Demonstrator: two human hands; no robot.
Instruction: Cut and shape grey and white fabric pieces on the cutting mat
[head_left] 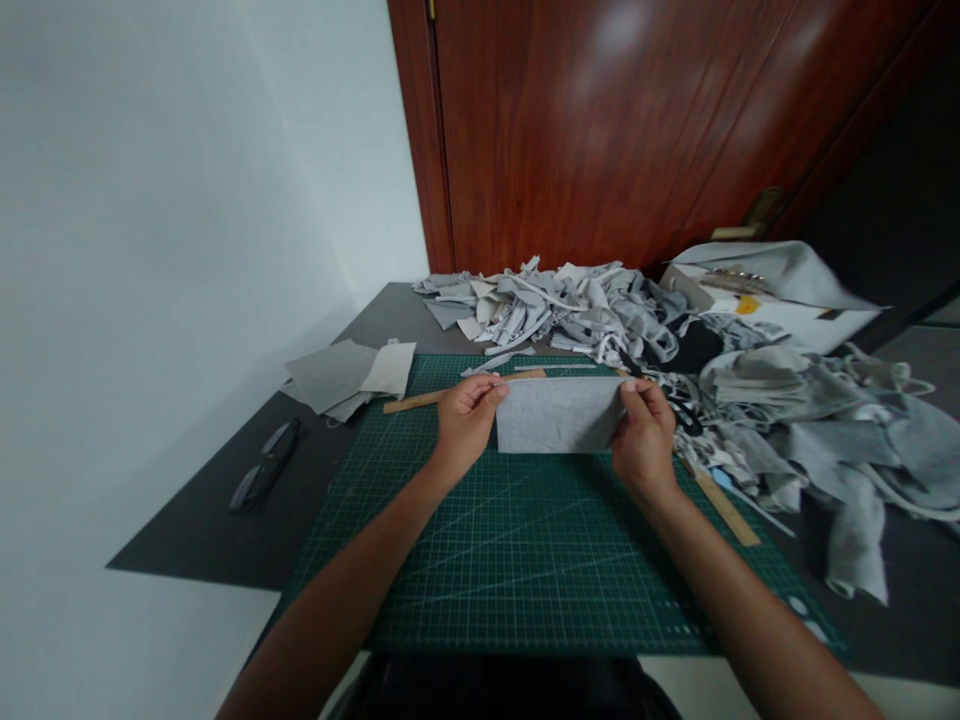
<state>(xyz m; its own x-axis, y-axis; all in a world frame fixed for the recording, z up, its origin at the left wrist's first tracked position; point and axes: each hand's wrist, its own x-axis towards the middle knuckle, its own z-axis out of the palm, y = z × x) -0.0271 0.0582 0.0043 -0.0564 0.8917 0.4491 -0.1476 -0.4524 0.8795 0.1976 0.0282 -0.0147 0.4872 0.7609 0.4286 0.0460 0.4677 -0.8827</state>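
Your left hand (466,420) and right hand (643,436) each pinch an end of the rectangular grey fabric piece (559,415), fingers closed on its upper corners, holding it just above the green gridded cutting mat (517,550).

Open green cutting mat (525,560) is seen in front of the two hands, its near half bare between the forearms. The far edge is blocked by a heap of grey fabric scraps (555,305), with a wooden ruler (420,401) laid just before it. The right side is crowded by a larger pile of grey cloth (810,420), a second ruler (724,508) and a white box (772,300). To the left, dark tabletop (225,520) is interrupted only by stacked grey sheets (349,375) and a pair of glasses (264,467).
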